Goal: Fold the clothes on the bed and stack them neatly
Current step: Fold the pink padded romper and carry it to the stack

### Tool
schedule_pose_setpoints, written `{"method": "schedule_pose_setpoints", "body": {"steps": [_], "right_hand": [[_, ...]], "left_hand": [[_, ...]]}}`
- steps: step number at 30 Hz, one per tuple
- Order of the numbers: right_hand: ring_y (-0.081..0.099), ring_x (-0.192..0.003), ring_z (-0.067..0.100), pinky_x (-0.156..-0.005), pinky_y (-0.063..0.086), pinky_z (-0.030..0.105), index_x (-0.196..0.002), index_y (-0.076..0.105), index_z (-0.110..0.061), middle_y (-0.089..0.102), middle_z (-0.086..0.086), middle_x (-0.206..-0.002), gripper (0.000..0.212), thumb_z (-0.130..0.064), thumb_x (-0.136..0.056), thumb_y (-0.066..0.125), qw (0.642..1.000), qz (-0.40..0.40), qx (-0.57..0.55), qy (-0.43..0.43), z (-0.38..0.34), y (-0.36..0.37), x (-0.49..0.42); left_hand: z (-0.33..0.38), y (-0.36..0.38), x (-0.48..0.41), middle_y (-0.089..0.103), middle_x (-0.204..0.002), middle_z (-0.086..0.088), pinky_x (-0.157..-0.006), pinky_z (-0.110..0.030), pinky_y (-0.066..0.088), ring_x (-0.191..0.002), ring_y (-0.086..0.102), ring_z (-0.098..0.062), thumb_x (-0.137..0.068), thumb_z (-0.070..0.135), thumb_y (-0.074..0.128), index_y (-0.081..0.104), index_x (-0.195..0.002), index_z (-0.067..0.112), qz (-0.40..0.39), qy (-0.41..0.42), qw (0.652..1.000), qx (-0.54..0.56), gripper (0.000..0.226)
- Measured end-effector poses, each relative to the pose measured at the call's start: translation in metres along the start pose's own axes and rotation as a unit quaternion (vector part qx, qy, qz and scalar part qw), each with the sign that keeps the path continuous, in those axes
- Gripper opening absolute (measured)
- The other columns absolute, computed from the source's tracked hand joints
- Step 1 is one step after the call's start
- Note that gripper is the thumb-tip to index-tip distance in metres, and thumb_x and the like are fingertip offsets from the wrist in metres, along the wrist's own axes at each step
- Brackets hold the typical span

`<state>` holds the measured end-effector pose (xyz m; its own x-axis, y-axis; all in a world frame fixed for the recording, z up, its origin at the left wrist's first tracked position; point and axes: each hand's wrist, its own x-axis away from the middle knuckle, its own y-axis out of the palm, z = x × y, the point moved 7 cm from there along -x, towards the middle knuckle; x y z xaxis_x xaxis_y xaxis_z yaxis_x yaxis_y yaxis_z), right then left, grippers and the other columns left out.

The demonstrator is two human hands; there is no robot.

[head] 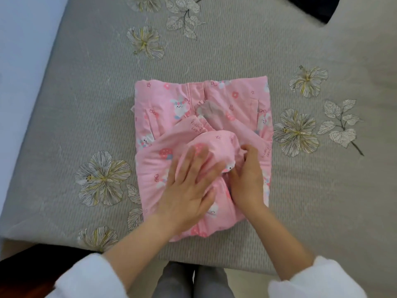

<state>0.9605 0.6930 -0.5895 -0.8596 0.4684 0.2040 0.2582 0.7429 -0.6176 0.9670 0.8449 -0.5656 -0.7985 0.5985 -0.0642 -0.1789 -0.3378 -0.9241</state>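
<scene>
A pink padded garment [227, 97] printed with white bunnies lies folded into a rough square near the front edge of the bed. A rounded flap of it is turned over the near half. My left hand [189, 186] lies flat on that flap, fingers spread and straight, pressing it down. Beside it, my right hand [247, 175] has its fingers curled into the fabric at the flap's right edge, pinching a fold there. White fluffy sleeves cover both forearms at the bottom of the view.
The bed [322, 201] has a grey ribbed cover embroidered with pale flowers. A dark item [311, 7] lies at the far right corner. The bed's left edge runs beside a pale floor [21, 50]. My legs stand at the near edge.
</scene>
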Motion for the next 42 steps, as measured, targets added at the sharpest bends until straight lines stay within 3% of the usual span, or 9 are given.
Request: {"method": "schedule_pose_setpoints", "body": {"steps": [3,6,12,29,32,35,38,40,42], "right_hand": [[0.043,-0.122,0.028,-0.101,0.036,0.042,-0.133,0.044,-0.007,0.046,0.012,-0.131,0.043,-0.014,-0.09,0.048,0.975,0.084,0.109,-0.172,-0.02,-0.011,0.001],[0.02,-0.144,0.021,-0.116,0.017,0.039,-0.147,0.03,-0.011,0.028,0.009,-0.154,0.055,-0.026,-0.095,0.041,0.934,-0.028,0.21,-0.287,-0.018,0.011,0.004],[0.018,-0.146,0.027,-0.115,0.021,0.046,-0.149,0.022,-0.006,0.02,0.012,-0.157,0.063,-0.035,-0.095,0.036,0.89,-0.145,0.353,-0.248,0.044,0.058,-0.026],[0.016,-0.145,0.031,-0.117,0.014,0.048,-0.148,0.023,-0.005,0.02,0.015,-0.156,0.065,-0.029,-0.091,0.043,0.883,-0.112,0.367,-0.27,0.021,0.054,-0.028],[0.014,-0.146,0.031,-0.119,0.013,0.047,-0.148,0.024,-0.004,0.018,0.016,-0.156,0.069,-0.028,-0.088,0.049,0.843,-0.166,0.327,-0.394,0.009,0.047,0.024],[0.015,-0.144,0.043,-0.112,0.016,0.059,-0.149,0.027,-0.007,0.019,0.02,-0.156,0.088,-0.05,-0.079,0.057,0.757,-0.304,0.38,-0.436,0.032,0.052,0.068],[0.031,-0.134,0.052,-0.104,0.031,0.066,-0.146,0.027,-0.005,0.031,0.028,-0.149,0.082,-0.023,-0.072,0.057,0.713,-0.321,0.483,-0.394,0.045,0.058,0.062],[0.051,-0.12,0.05,-0.093,0.046,0.059,-0.135,0.04,-0.002,0.052,0.029,-0.132,0.058,-0.007,-0.077,0.042,0.731,-0.292,0.499,-0.362,0.037,0.061,0.048],[0.062,-0.104,0.044,-0.083,0.053,0.049,-0.119,0.051,-0.003,0.063,0.023,-0.116,0.046,-0.005,-0.073,0.049,0.748,-0.32,0.471,-0.341,0.023,0.06,0.042]], "left_hand": [[-0.026,0.029,-0.028,0.013,-0.158,-0.002,-0.116,-0.047,0.001,-0.146,0.007,-0.022,-0.085,0.037,0.043,0.018,-0.149,0.023,-0.045,-0.013,0.995,-0.09,0.071],[-0.054,0.048,-0.042,0.014,-0.158,-0.006,-0.115,-0.048,0.012,-0.146,0.01,-0.023,-0.085,0.044,0.039,0.014,-0.15,0.014,-0.087,-0.014,0.989,-0.115,0.076],[-0.07,0.078,-0.053,0.012,-0.158,-0.014,-0.116,-0.043,0.016,-0.146,0.012,-0.025,-0.086,0.051,0.036,0.016,-0.149,0.006,-0.142,-0.016,0.985,-0.095,0.08],[-0.086,0.102,-0.067,0.019,-0.155,-0.016,-0.114,-0.042,0.008,-0.142,0.014,-0.024,-0.081,0.056,0.035,0.01,-0.148,0.01,-0.173,-0.045,0.984,-0.01,0.085],[-0.087,0.105,-0.067,0.012,-0.154,-0.013,-0.114,-0.04,0.005,-0.142,0.012,-0.021,-0.081,0.06,0.032,0.005,-0.148,0.007,-0.186,-0.05,0.981,-0.007,0.089],[-0.086,0.103,-0.068,-0.007,-0.154,-0.006,-0.117,-0.038,0.0,-0.145,-0.001,-0.018,-0.08,0.064,0.019,-0.004,-0.148,0.011,-0.185,-0.049,0.981,-0.023,0.089],[-0.085,0.1,-0.067,-0.027,-0.148,0.003,-0.117,-0.033,-0.012,-0.143,-0.019,-0.013,-0.073,0.067,0.003,-0.018,-0.143,0.017,-0.201,-0.052,0.978,-0.028,0.088],[-0.086,0.098,-0.067,-0.03,-0.147,0.004,-0.116,-0.031,-0.014,-0.142,-0.022,-0.011,-0.072,0.067,0.003,-0.021,-0.142,0.02,-0.215,-0.047,0.975,-0.018,0.088],[-0.086,0.092,-0.066,-0.033,-0.146,0.007,-0.112,-0.028,-0.02,-0.142,-0.025,-0.012,-0.07,0.068,0.003,-0.027,-0.14,0.025,-0.252,-0.041,0.967,-0.011,0.087]]}}
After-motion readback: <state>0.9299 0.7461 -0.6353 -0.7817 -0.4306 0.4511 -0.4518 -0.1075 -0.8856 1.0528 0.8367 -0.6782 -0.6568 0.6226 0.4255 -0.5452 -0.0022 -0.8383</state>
